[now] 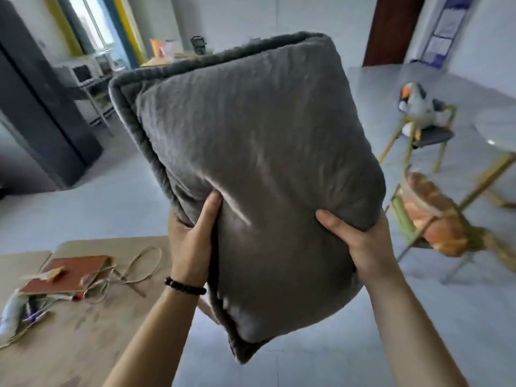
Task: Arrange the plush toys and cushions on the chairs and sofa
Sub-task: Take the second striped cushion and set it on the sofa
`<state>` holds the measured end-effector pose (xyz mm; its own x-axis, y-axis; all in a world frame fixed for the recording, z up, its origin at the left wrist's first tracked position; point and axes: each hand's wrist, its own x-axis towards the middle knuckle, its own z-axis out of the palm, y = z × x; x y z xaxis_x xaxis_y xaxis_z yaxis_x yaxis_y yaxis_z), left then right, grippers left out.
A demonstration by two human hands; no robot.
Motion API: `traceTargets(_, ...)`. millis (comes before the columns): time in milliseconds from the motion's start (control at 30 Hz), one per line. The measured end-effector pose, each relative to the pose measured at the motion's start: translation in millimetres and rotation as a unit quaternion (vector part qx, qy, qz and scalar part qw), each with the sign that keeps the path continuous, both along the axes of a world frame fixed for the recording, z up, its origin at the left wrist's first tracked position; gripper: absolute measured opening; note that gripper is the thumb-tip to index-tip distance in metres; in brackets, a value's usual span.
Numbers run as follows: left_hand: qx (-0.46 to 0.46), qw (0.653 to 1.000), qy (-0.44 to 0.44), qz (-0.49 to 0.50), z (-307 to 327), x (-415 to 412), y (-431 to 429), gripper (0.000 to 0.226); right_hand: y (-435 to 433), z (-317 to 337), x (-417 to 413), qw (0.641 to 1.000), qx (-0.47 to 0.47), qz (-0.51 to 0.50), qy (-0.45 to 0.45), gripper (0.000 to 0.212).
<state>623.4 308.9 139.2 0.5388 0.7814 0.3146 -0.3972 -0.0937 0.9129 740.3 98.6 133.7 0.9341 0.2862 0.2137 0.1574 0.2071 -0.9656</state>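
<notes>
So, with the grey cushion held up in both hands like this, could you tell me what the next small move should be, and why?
Probably carry the grey velvet cushion on toward a free seat. Left hand and right hand grip its sides, holding it in the air above the floor. Both chairs at right look taken: a plush bird on the far one, an orange plush toy on the near one. No sofa shows in this view.

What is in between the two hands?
In the head view, the big grey cushion sits between them. The left hand squeezes one side and the right hand the other, holding it up in the air.
</notes>
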Motion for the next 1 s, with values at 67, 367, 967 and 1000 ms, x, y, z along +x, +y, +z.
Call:
traceTargets(67,0.015,0.999,0.031,-0.041,-5,50,-33,0.055,-41,-16,32,0.998,0.018,-0.052,0.013,0.062)
traceTargets(367,0.026,0.965,0.163,-0.202,-10,255,-190,0.051,-223,-24,162,0.969,-0.025,-0.24,-0.055,0.083)
traceTargets(967,-0.202,0.803,0.219,-0.517,-29,625,-501,0.031,-415,-103,406,0.675,-0.488,-0.475,-0.284,0.046)
traceTargets(1000,-0.214,0.783,0.233,-0.535,-30,639,-526,0.037,-434,-102,409,0.673,-0.498,-0.49,-0.242,0.053)
